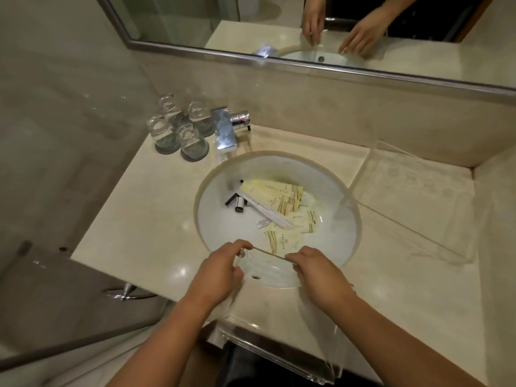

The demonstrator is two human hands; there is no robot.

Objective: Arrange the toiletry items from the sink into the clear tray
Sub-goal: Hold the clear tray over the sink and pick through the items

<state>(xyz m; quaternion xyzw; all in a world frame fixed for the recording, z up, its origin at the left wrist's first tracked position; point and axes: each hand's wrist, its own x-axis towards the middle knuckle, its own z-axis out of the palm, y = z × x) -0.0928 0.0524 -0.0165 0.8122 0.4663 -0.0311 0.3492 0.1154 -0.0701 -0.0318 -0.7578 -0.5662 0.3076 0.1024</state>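
Note:
A round white sink (pixel 215 227) holds several pale yellow toiletry packets (pixel 282 199), a long white sachet (pixel 268 212) and small dark-capped bottles (pixel 239 203). A clear tray (pixel 282 328) lies tilted over the sink's near rim and the counter's front edge. My left hand (pixel 220 272) pinches the left end of its far edge, and my right hand (pixel 318 275) grips the right end. The tray looks empty. One packet (pixel 279 241) lies just beyond the held edge.
A second, larger clear tray (pixel 413 196) sits on the beige counter to the right of the sink. Several upturned glasses (pixel 178 132) and a chrome faucet (pixel 227 129) stand behind the sink on the left. A mirror (pixel 223 26) runs along the back wall.

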